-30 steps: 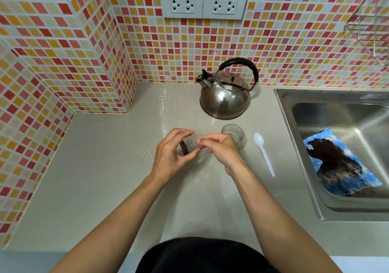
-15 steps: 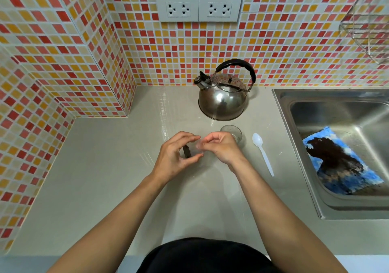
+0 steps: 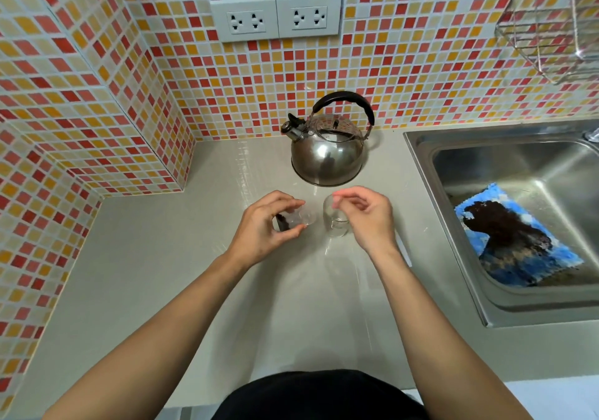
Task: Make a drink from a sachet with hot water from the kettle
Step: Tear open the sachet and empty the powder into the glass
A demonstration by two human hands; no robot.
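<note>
My left hand (image 3: 262, 228) holds a small clear sachet (image 3: 293, 220) with dark powder in it, just above the counter. My right hand (image 3: 366, 220) hovers over the right side of a small clear glass (image 3: 334, 223) standing on the counter. Its thumb and forefinger are pinched together above the rim, and motion blur hides whether anything is between them. The steel kettle (image 3: 327, 157) with a black handle stands behind the glass against the tiled wall, spout pointing left. Only a bit of the white plastic spoon (image 3: 404, 252) shows, beside my right wrist.
A steel sink (image 3: 505, 147) is set into the counter on the right, with a stained blue cloth (image 3: 518, 241) in it. A wire rack (image 3: 551, 27) hangs at the upper right. Two sockets (image 3: 275, 18) sit above the kettle. A tiled wall corner juts out on the left.
My hands were together on the sachet; now they are apart. The right hand has moved right, over the glass, and the left keeps the sachet.
</note>
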